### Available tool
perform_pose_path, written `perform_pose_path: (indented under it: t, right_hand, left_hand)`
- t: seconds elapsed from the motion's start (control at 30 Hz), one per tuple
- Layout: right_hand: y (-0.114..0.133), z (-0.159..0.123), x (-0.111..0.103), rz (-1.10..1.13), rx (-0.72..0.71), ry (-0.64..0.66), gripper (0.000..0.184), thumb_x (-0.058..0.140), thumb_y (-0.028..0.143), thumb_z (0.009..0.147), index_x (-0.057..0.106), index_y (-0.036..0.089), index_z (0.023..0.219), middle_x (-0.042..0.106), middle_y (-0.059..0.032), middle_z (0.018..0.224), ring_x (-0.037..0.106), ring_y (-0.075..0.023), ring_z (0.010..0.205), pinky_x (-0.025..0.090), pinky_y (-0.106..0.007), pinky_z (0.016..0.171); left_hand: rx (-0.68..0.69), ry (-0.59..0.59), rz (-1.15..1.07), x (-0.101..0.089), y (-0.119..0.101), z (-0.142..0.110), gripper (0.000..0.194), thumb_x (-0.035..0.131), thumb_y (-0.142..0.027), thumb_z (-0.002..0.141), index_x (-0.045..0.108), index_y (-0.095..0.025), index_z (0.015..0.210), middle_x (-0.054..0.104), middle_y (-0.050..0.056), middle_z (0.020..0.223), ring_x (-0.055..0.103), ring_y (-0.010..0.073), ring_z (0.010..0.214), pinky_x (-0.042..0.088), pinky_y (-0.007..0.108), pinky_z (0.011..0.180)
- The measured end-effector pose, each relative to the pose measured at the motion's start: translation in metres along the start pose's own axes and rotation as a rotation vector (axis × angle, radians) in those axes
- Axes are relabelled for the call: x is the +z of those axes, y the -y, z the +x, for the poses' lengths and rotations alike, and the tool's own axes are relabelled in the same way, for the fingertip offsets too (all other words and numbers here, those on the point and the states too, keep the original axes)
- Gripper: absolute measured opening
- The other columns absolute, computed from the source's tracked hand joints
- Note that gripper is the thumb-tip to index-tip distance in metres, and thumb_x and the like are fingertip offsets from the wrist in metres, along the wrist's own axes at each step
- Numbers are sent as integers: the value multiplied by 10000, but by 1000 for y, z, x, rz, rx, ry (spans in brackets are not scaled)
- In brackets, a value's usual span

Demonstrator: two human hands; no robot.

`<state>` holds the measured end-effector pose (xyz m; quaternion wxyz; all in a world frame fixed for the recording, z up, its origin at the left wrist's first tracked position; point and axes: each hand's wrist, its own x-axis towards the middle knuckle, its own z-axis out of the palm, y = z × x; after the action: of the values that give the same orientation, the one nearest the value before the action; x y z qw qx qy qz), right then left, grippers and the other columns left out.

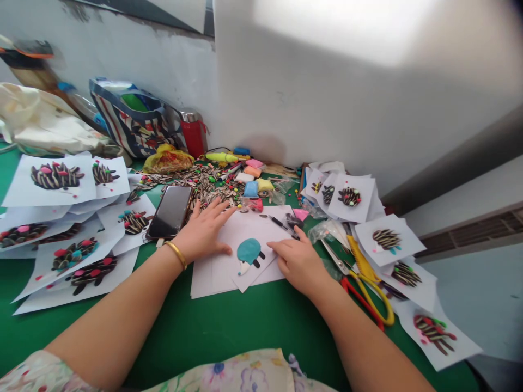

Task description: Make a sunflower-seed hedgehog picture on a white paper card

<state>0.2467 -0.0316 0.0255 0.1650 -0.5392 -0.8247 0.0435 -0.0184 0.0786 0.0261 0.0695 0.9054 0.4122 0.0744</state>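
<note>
Left hand (pixel 206 231): spread open, partly over paper (pixel 208 275)
Right hand (pixel 302 264): half-curled; any grip cannot be told
Blue hedgehog (pixel 249 251): laid between both hands

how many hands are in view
2: the left hand, between the phone and the blue hedgehog, and the right hand, just right of the hedgehog. No others show.

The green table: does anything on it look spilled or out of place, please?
Yes, the sunflower seeds: they lie loose in a wide scatter beyond the left hand, with small coloured balls among them, so they look spilled, though this may be deliberate.
</note>
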Motion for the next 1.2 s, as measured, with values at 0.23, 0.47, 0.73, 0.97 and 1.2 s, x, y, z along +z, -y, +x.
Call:
perform_pose_path:
  t: [0.23, 0.47, 0.73, 0.97, 1.2]
  right_hand:
    - [1, -1, 1, -24, -16, 39, 320, 532, 95, 827, 693, 253, 1054, 684, -31, 1193, 598, -211, 1038, 183, -501, 1137]
    - [2, 0, 2, -47, 12, 49, 305, 525, 102, 829, 713, 235, 1029, 698, -49, 1126, 610, -206, 966, 251, -450, 1093]
    - [1, 0, 4, -50, 47, -6, 270, 533, 106, 841, 707, 230, 1006, 689, -50, 1017, 582, -203, 981, 316, -385, 1003]
    - [-2, 2, 8, -60, 38, -9, 284, 536, 103, 838, 710, 223, 1029, 677, -56, 1035, 571, -199, 955, 353, -355, 947]
    - [-4, 2, 10, -56, 21, -20, 281, 539, 102, 828, 716, 221, 1011, 680, -60, 1011, 562, -206, 926, 360, -365, 919]
  left_hand:
    - [-54, -163, 65, -2, 0, 0, 562, 591, -420, 856, 482, -245, 1378, 439, 109, 1485, 242, 306, 1446, 65, 610, 1161]
    - [-124, -224, 48, -4, 2, 3, 399, 482, -354, 900, 610, -186, 1238, 617, 117, 1262, 543, 295, 1193, 343, 483, 1096]
    - [-138, -169, -1, 8, -4, 1, 422, 436, -365, 913, 574, -178, 1265, 591, 117, 1299, 546, 276, 1193, 432, 411, 1042]
    - [-138, -213, 34, 10, -8, 5, 454, 383, -352, 947, 513, -144, 1328, 555, 136, 1357, 504, 264, 1269, 377, 395, 1099]
    - [-290, -169, 203, 6, -10, 12, 513, 418, -300, 929, 468, -41, 1368, 493, 222, 1411, 438, 316, 1330, 333, 423, 1117]
